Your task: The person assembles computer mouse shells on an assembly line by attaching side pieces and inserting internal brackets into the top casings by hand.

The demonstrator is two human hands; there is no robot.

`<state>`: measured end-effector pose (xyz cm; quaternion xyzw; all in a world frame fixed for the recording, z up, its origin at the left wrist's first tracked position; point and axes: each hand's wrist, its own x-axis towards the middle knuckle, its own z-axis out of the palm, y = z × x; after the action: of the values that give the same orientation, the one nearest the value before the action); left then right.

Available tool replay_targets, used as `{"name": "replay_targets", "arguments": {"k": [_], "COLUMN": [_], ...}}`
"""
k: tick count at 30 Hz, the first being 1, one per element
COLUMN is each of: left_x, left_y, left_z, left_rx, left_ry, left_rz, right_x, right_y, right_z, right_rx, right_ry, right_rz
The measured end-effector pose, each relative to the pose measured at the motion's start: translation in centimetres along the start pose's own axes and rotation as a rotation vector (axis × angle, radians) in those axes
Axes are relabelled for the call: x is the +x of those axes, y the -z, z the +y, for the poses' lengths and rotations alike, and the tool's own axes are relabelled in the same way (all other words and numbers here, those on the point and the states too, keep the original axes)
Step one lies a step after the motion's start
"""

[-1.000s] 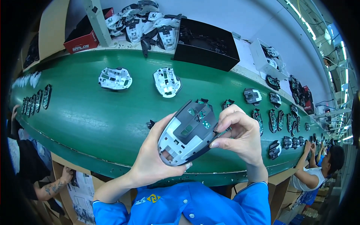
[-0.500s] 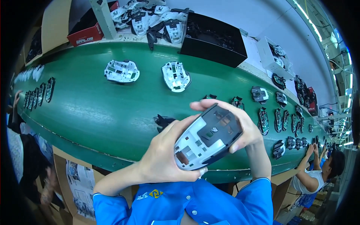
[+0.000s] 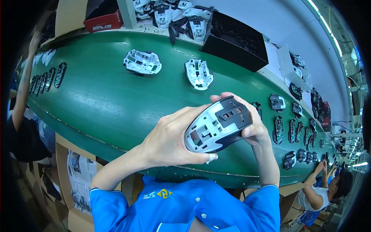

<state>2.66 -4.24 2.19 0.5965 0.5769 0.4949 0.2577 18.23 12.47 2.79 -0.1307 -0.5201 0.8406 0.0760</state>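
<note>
Above the near part of the green work surface, both of my hands hold a white and dark grey computer mouse shell [image 3: 206,128] with rectangular cutouts. My left hand [image 3: 164,139] wraps its white end, thumb along the near edge, with something pale on the thumb tip. At the dark end, my right hand [image 3: 256,129] grips with its fingers behind the shell and the thumb on the near side. Beyond my hands, two white shells lie with their hollow insides up: one left shell [image 3: 142,62] and one right shell [image 3: 199,74].
Green circuit boards stand in rows at the left [image 3: 60,75] and right [image 3: 278,130]. A black box [image 3: 235,40] of dark parts sits at the back, beside a pile of shells [image 3: 164,15]. Co-workers are at both sides; one stretches an arm [image 3: 25,83] at far left.
The shell has turned slightly and lies more level between my hands. The whole view has shifted, moving the belt's contents rightward. At far left a co-worker's arm has come up over the belt.
</note>
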Motion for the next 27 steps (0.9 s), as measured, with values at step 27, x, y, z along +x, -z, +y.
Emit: {"name": "replay_targets", "arguments": {"k": [27], "left_x": [-2.1], "left_y": [4.3], "left_z": [-7.4], "left_rx": [-1.337], "left_ry": [0.609], "left_rz": [0.134], "right_x": [9.8], "right_y": [8.3], "right_z": [-11.3], "right_rx": [-1.319], "right_ry": [0.314], "right_rz": [0.218]}}
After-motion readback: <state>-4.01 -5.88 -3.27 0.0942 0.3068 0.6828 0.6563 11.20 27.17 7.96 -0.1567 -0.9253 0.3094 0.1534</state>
